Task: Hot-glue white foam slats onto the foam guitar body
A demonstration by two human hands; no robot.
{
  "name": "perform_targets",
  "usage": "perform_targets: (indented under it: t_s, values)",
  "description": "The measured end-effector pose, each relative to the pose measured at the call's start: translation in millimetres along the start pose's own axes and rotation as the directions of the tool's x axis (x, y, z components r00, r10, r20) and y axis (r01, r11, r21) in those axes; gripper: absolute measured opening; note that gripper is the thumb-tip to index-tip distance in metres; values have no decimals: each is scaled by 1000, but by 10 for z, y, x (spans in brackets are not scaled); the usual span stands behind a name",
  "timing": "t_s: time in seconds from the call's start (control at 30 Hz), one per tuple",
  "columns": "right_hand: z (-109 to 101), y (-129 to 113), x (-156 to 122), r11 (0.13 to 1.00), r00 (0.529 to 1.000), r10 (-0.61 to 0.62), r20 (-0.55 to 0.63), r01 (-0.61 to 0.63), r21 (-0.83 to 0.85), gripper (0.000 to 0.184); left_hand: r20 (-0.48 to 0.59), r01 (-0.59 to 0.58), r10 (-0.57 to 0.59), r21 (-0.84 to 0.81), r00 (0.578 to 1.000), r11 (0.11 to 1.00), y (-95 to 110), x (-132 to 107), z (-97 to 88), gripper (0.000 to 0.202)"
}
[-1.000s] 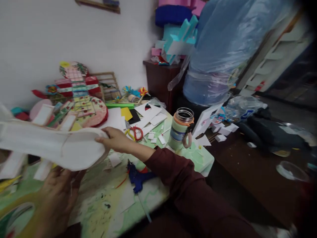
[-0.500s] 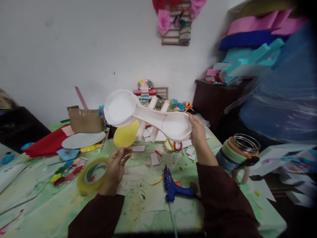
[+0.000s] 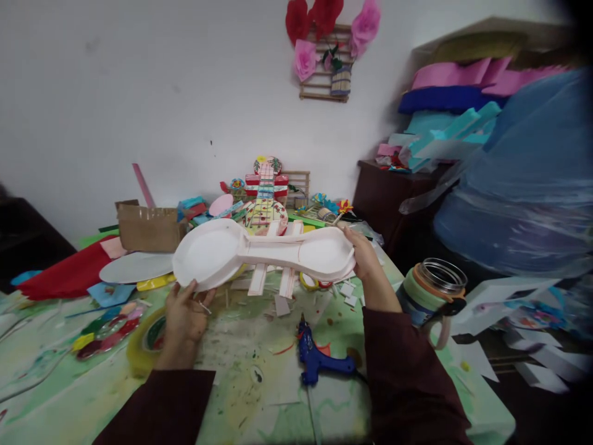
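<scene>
A white foam-board craft model (image 3: 273, 251) is held up over the table, nearly level. It has two rounded, rimmed ends joined by a narrow neck, and two strips cross beneath the neck. My right hand (image 3: 365, 252) is closed on its right end. Under the larger left end, my left hand (image 3: 188, 312) grips the lower rim, fingers curled and partly hidden by the model. Below, a blue hot glue gun (image 3: 319, 358) lies on the stained tabletop. A roll of clear tape (image 3: 141, 352) sits beside my left wrist.
Foam scraps (image 3: 281, 305) and scissors (image 3: 309, 282) lie beneath the model. At the right edge stands an uncapped bottle (image 3: 426, 290). Behind are a cardboard box (image 3: 151, 227), a white oval board (image 3: 134, 267) and a decorated model (image 3: 266, 191). A palette (image 3: 109, 330) lies left.
The model has come down and a little left, turning more level. My left hand has moved left and up to its left end; the right hand keeps its hold.
</scene>
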State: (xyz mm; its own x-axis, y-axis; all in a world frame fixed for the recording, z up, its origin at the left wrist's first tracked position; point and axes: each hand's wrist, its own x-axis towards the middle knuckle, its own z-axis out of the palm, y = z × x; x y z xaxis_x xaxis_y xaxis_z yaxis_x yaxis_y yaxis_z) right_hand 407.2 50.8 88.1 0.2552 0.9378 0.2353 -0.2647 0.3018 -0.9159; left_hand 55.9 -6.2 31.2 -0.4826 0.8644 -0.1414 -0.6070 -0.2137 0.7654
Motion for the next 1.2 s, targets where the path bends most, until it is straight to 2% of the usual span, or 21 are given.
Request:
perform_targets:
  t_s: [0.1,0.23,0.37,0.43,0.57,0.7,0.77,0.87,1.2]
  values:
    - [10,34,10,998,996,65,65,-66,8,41,14,-19,20,-10,1000,1000,-1,-11,10,33]
    - [7,35,18,999,999,40,-13,-40,-37,38,45,-29,30,-9,999,1000,6,-54,41,36]
    - [0,51,28,997,996,-11,-91,4,-77,36,22,-39,40,-27,999,999,9,-79,64,40]
    - [-7,76,42,999,995,-1,-98,-4,-50,42,27,-55,56,-41,998,998,3,-78,62,41]
    - [2,126,76,999,992,28,-126,-26,19,65,60,-73,77,-63,995,995,-27,-70,47,40]
    - [92,130,61,992,982,7,-191,18,128,70,43,-61,64,-80,997,995,-50,-66,42,37]
    - [155,129,37,984,989,-24,-146,49,172,68,31,-64,67,-97,997,993,-54,-66,42,35]
    - [223,154,6,971,994,-78,-77,93,220,55,58,-66,73,-119,996,991,-57,-68,44,34]
    - [188,221,32,957,985,-106,-138,138,254,31,84,-50,64,-155,994,987,-84,-73,53,37]
